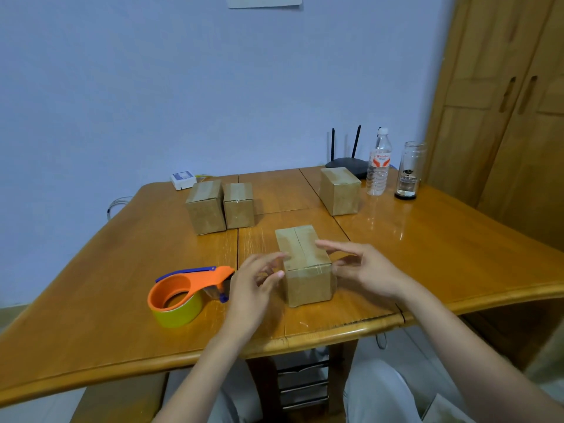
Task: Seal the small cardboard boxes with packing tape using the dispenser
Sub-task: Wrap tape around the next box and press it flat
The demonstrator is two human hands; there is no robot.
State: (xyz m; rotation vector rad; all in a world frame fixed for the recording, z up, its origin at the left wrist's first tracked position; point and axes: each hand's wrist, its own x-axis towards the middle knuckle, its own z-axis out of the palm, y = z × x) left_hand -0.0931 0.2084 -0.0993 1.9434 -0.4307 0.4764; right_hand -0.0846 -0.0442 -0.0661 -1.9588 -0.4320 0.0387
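I keep my left hand (256, 279) and right hand (363, 267) spread wide, fingers relaxed, holding nothing, flanking the near box (305, 264) at desk (427, 254) centre, apparently to square it for taping. The dispenser (183, 294) lies idle at 9 o'clock, within reach; three other boxes (207, 209) wait at 11 and 1 o'clock.

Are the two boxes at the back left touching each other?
Apart. The head view shows a thin dark gap running between the bigger left box and the smaller box beside it, on the table.
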